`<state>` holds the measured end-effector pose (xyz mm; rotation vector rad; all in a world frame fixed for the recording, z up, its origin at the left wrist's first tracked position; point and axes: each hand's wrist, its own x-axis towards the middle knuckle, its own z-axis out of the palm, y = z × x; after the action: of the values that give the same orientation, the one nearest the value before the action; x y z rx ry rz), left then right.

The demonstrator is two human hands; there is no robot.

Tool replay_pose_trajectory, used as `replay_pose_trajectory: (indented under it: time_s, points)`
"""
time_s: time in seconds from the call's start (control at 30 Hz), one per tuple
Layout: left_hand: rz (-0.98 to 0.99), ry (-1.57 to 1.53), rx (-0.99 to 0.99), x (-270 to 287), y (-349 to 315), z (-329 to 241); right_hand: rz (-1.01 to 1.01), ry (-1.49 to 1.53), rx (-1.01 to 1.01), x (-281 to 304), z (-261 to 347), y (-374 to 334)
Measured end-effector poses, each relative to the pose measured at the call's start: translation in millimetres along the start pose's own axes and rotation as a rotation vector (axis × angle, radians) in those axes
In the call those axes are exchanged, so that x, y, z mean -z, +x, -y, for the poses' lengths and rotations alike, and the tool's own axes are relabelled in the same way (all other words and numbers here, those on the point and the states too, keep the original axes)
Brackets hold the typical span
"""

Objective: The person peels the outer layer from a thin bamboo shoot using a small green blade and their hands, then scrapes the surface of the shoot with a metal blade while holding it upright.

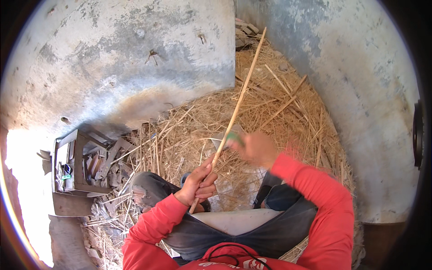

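Note:
A long, thin, pale wooden stick [243,92] slants from my lap up toward the far wall. My left hand [201,183] is closed around its lower part, with the thumb lying along it. Beside the stick, a little farther up, my right hand [257,148] is closed and blurred by motion. In it is a green-handled tool [235,138], seemingly a knife. A flat grey shape next to the stick looks like its blade, but the blur hides the exact form and whether it touches the wood.
Straw and shavings [180,135] cover the floor around my crossed legs. Loose sticks [285,105] lie at the far right. Worn grey walls [171,49] rise ahead and on the right. A small wooden cabinet [81,166] with clutter stands at the left.

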<state>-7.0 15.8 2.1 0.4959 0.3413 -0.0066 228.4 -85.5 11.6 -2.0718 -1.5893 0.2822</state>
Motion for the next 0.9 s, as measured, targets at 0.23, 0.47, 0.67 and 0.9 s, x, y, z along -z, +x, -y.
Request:
replay_pose_trajectory:
  time_s: [0.23,0.47,0.67,0.9]
  points:
    - [0.022,0.045,0.145,-1.8,-9.4,4.8,-0.052,-0.032,-0.232,44.6,-72.0,37.0]
    - [0.018,0.058,0.126,-6.1,5.6,-3.2,-0.123,-0.285,-0.185,26.1,-130.6,54.9]
    - [0.136,0.237,0.255,6.6,-39.7,13.1,-0.831,0.310,-0.693,155.5,-307.0,2.8]
    - [0.182,0.162,0.147,2.1,-17.1,16.7,-0.464,0.849,-0.435,138.7,-124.6,13.0]
